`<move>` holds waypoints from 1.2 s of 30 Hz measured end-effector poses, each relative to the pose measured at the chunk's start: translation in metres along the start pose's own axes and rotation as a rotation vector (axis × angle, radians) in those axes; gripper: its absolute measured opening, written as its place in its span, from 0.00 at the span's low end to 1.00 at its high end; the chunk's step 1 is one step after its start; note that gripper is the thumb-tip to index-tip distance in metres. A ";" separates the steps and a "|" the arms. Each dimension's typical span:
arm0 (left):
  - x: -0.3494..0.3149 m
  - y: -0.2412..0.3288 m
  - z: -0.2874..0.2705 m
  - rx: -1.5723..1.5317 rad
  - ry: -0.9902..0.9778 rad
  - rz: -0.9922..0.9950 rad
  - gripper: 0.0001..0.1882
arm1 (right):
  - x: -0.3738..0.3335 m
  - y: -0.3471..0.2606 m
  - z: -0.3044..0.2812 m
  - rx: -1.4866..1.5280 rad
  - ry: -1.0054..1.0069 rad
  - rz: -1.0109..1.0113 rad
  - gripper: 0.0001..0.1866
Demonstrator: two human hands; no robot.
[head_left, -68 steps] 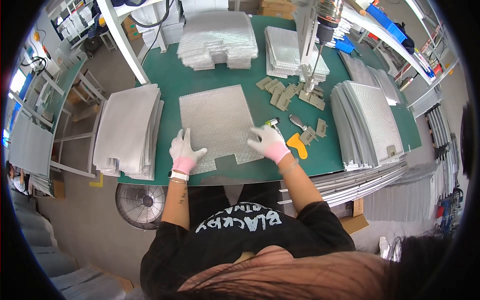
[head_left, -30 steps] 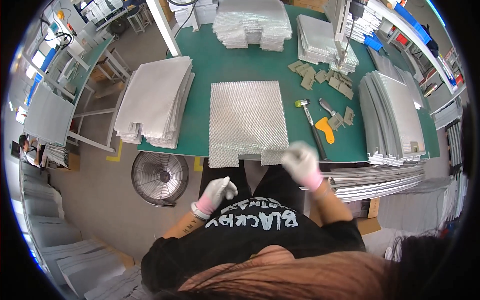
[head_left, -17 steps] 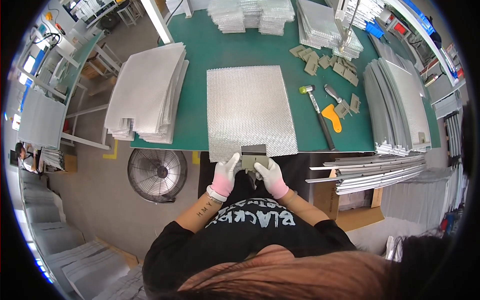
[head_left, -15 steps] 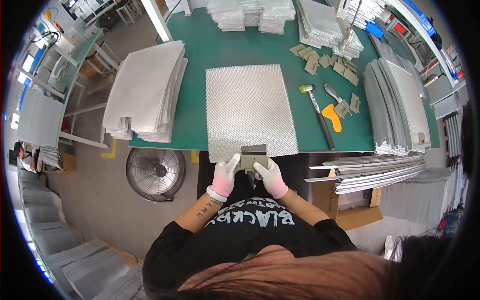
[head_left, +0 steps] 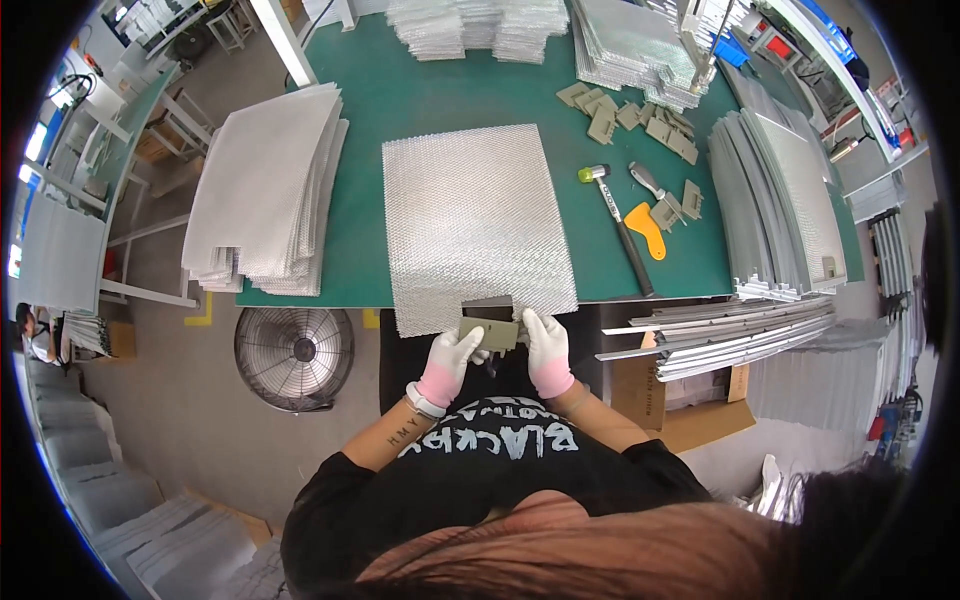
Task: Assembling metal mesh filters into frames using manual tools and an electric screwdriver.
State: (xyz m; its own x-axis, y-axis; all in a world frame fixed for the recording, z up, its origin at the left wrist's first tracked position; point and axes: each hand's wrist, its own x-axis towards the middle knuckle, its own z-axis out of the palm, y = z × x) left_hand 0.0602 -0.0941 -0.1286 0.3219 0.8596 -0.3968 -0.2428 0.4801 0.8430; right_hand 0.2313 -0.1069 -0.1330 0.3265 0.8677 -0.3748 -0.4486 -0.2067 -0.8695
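A silvery metal mesh sheet (head_left: 478,210) lies on the green table, its near edge with a rectangular notch jutting past the table's front. At that notch my left hand (head_left: 452,362), in a white and pink glove, pinches a flat olive-grey plastic plate (head_left: 489,334). The plate sits tilted just below the notch; I cannot tell whether it touches the mesh. My right hand (head_left: 547,355), gloved alike, closes its thumb and fingers on the mesh edge right of the notch, close by the plate's right end. Its lower fingers are partly hidden.
Stacked mesh sheets (head_left: 262,185) stand at the left, with framed panels (head_left: 775,200) at the right. Right of my sheet lie a hammer (head_left: 622,230), an orange scraper (head_left: 646,232), a grey-handled tool (head_left: 646,180) and several olive plates (head_left: 671,138). A floor fan (head_left: 293,358) stands below left.
My right thumb has left the plastic plate's face and moved up to the mesh edge beside the notch. The plate has tilted and shifted slightly left. The whole view has shifted a little.
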 end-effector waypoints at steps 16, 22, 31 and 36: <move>-0.001 0.116 -0.006 0.830 -1.072 -0.055 0.22 | 0.000 0.009 -0.016 -0.335 -0.607 0.157 0.27; 0.110 0.135 0.016 1.517 -0.440 0.915 0.37 | -0.008 -0.002 0.013 -0.002 -0.215 0.043 0.23; 0.062 0.082 0.076 1.778 -0.265 0.791 0.41 | 0.000 0.028 -0.055 -0.260 0.082 -0.432 0.17; 0.061 0.084 0.069 1.760 -0.190 0.768 0.36 | -0.001 -0.027 -0.030 0.086 0.003 0.048 0.12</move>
State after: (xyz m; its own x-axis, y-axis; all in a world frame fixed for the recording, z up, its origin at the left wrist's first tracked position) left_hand 0.1224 -0.0134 -0.0567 0.7212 0.6828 0.1169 0.6559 -0.7273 0.2021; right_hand 0.2685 -0.1156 -0.1186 0.3057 0.8564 -0.4161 -0.5338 -0.2077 -0.8197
